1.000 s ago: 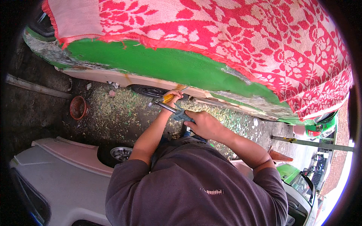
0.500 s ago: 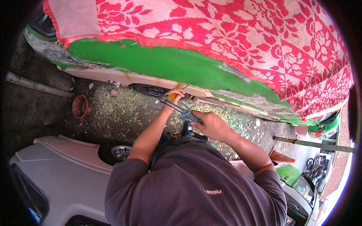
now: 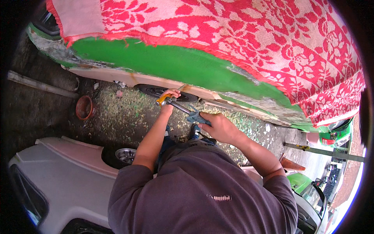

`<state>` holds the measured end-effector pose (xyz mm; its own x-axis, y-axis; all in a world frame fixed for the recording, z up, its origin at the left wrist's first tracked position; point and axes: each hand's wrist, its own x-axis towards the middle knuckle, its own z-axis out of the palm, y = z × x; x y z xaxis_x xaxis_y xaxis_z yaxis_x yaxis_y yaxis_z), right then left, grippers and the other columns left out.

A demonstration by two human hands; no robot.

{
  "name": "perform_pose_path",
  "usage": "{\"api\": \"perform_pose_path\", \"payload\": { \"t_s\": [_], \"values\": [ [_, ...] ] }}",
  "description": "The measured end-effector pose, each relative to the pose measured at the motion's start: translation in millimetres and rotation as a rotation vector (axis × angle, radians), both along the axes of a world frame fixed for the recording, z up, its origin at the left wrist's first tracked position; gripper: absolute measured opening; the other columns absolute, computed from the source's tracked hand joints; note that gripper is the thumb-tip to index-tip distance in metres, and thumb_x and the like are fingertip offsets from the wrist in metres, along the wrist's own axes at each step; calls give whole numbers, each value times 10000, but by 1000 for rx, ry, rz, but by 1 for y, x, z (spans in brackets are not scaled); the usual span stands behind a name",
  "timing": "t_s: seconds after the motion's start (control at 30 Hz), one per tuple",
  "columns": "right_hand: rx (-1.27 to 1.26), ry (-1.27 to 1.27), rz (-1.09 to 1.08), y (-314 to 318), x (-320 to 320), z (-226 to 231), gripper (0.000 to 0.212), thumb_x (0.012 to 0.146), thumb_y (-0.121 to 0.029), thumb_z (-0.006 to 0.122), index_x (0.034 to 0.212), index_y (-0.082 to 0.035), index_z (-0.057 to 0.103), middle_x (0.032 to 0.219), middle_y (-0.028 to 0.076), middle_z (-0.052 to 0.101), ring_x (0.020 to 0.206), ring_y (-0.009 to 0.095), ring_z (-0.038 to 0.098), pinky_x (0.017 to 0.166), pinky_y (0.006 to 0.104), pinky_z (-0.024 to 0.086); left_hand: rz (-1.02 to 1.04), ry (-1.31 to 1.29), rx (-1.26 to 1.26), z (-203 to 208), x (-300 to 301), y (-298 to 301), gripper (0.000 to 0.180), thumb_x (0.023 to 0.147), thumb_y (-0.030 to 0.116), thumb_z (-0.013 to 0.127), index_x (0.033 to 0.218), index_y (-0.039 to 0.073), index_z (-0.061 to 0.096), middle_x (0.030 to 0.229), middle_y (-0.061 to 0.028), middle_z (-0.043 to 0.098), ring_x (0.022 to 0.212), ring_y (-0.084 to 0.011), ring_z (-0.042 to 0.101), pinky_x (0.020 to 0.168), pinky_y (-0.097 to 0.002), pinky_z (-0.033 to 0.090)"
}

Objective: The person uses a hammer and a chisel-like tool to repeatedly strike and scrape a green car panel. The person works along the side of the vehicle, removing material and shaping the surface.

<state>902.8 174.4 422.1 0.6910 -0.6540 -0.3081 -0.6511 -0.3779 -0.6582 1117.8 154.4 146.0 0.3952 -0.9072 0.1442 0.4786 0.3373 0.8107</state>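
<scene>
My left hand (image 3: 174, 93) is closed around a yellow-handled screwdriver or chisel (image 3: 161, 100); its exact kind is hard to make out. Its thin shaft points at the lower edge of a green and cream car body (image 3: 156, 58). In my right hand (image 3: 219, 127) is a hammer (image 3: 180, 108), gripped by a handle wrapped in blue-grey cloth. The metal hammer head lies close beside the yellow handle; whether they touch I cannot tell. Flaked and bare patches show along the car's lower side.
A red and pink floral cloth (image 3: 249, 35) covers the car's upper part. Paint flakes (image 3: 117, 107) litter the floor near a brown bowl (image 3: 84, 107). Behind me stands a pale car (image 3: 70, 179). An orange cone (image 3: 292, 164) and a metal bar (image 3: 323, 151) are on the right.
My left hand and the yellow-handled tool have shifted slightly left and up, showing more of the handle. The hammer stays in my right hand, nearly in the same place.
</scene>
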Motion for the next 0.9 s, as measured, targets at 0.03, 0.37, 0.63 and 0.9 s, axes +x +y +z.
{"api": "perform_pose_path", "payload": {
  "t_s": [0.03,0.37,0.63,0.9],
  "values": [
    [-3,-3,8,0,0,-1,404,892,-229,666,1188,38,599,829,276,646,757,414,648,699,437,504,-35,4,-2,-2,1,1,59,826,4,676,819,26,622,1002,-142,642,880,-219,641,819,-356,541],
    [-6,-7,51,-1,9,-1,400,890,-228,668,1180,38,599,831,278,645,775,416,650,709,446,505,-35,3,33,-13,-3,-5,56,840,18,660,811,17,613,965,-142,653,824,-222,659,803,-337,556],
    [-95,72,115,1,28,-13,371,896,-201,646,1183,27,584,808,289,632,771,442,636,698,482,497,-41,2,-18,-1,-5,-8,56,874,33,623,823,15,608,994,-135,645,837,-205,654,801,-337,557],
    [-41,-80,188,9,46,9,285,918,-227,603,1095,-5,575,817,284,637,795,455,636,706,521,508,-37,-35,63,2,-2,-5,53,880,-2,589,833,12,607,992,-146,643,820,-205,651,763,-317,542]
  ]
}}
